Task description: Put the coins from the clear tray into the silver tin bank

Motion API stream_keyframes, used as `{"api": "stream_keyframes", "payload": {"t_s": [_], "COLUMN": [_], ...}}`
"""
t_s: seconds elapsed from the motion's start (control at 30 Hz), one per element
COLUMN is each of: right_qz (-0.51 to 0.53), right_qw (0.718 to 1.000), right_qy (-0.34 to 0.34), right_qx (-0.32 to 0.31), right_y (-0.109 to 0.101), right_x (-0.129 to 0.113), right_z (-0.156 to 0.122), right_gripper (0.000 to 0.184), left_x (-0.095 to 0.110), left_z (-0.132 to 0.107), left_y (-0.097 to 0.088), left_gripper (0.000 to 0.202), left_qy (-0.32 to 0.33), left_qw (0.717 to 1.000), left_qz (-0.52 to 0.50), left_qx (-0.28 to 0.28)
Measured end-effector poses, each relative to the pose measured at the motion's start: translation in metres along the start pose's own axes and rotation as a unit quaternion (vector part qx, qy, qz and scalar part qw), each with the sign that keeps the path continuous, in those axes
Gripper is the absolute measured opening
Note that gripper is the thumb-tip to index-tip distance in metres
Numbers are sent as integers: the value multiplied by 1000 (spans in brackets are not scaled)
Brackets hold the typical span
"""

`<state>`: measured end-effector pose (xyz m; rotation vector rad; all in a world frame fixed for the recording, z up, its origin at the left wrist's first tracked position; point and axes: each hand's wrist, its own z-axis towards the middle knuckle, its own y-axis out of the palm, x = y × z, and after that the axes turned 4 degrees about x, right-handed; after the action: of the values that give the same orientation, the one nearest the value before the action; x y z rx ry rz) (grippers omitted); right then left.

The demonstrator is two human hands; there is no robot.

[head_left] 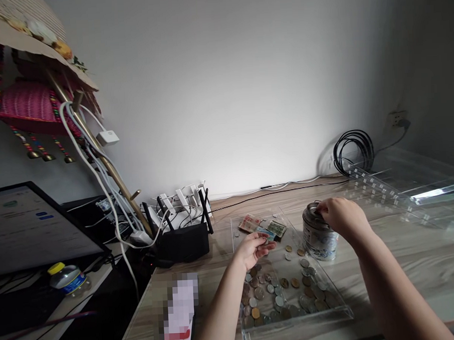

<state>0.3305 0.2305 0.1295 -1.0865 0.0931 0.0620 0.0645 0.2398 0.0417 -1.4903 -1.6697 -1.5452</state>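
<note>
We see the right hand point(344, 215) bent over the top of the tin point(320, 242), its fingertips drawn close together on the lid, while the left hand point(251, 250) is turned palm upward with its fingers loosely curled. The view is poor at the fingertips, so we cannot tell whether either hand is clamped on a coin. The coins point(259, 293) lie mostly below and to the right of the left hand, in the clear tray point(297, 321); the tin stands directly under the right hand, beside the tray. From here, we judge that an off-centre push by the right hand could tip the tin, and that a slack left palm could let anything resting there slide off; a low left forearm might also drag coins aside. Counting, we find two hands, one tin, one tray, what look like three banknotes point(277, 229) just beyond the left hand, and more than thirty coins, many overlapping.
</note>
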Motion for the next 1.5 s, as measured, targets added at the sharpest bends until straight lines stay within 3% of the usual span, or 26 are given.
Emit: {"api": "stream_keyframes", "payload": {"t_s": [0.07, 0.13, 0.2, 0.23, 0.37, 0.53, 0.63, 0.73, 0.8, 0.87, 0.97, 1.1, 1.2, 1.3, 1.37, 1.5], "right_qz": [7, 42, 102, 132, 153, 86, 97, 141, 165, 153, 94, 68, 64, 86, 122, 150], "right_qw": [999, 993, 978, 972, 955, 948, 950, 967, 971, 977, 993, 997, 997, 991, 983, 950], "right_qy": [-19, -42, -85, -118, -255, -282, -274, -212, -147, -78, -13, -23, -28, -22, -71, -273], "right_qx": [31, 100, 158, 158, 12, -122, -116, 4, 89, 124, 75, 7, 16, 102, 118, -30], "right_y": [-2, -7, -9, -8, 16, 44, 32, 5, -11, -18, -14, -1, -2, -10, -12, 8], "right_x": [-4, -13, -32, -45, -96, -117, -108, -83, -55, -23, 13, 23, 13, -9, -34, -90], "right_z": [-1, -4, -12, -17, -37, -40, -34, -27, -22, -15, -6, -1, -3, -10, -18, -37], "right_gripper": [22, 23, 25, 26, 25, 21, 21, 26, 29, 27, 21, 20, 20, 26, 29, 25], "left_x": [0, 1, 2, 3, 3, -1, 0, 3, 4, 3, 1, 0, 1, 3, 4, 4], "left_z": [1, 1, 2, 2, 4, 5, 2, -3, -5, -6, -4, -2, -2, -3, -2, 2], "left_y": [-1, -1, -1, -1, -1, 0, 0, 1, 1, 1, 0, -1, 0, 1, 1, 0], "left_gripper": [14, 19, 28, 33, 33, 16, 15, 22, 23, 23, 22, 22, 20, 20, 28, 35], "left_qy": [2, -10, -28, -36, -47, -75, -82, -59, -44, -34, -25, -2, 4, -1, -11, -32], "left_qw": [1000, 999, 997, 996, 994, 994, 995, 993, 994, 996, 999, 1000, 999, 998, 997, 994], "left_qz": [-17, -48, -75, -83, -96, -73, -57, -59, -56, -47, -26, -29, -31, -53, -75, -101], "left_qx": [6, 5, -6, -12, -16, 22, -22, -79, -83, -65, -25, 3, 26, 15, -8, -21]}}
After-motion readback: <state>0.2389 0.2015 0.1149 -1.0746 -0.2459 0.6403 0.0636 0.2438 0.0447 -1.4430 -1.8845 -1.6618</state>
